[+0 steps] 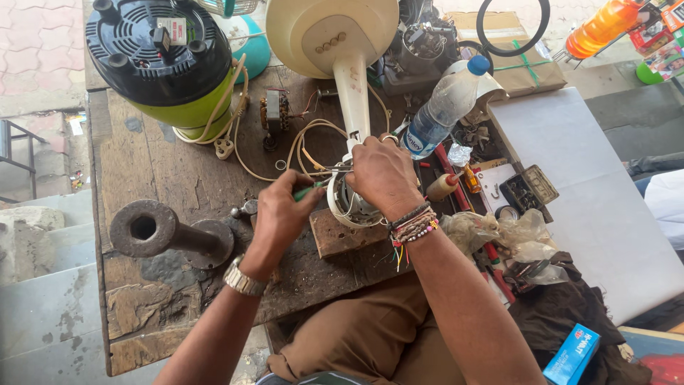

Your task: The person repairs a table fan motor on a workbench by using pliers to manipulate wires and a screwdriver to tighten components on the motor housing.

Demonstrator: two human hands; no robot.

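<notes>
Fan housing — right hand arched over it, left hand gripping screwdriver

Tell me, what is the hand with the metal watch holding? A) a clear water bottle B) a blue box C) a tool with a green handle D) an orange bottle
C: the left hand, the one above the watch, grips a tool with a green handle whose tip points at the cream fan motor housing, while the water bottle lies on the wooden workbench.
</notes>
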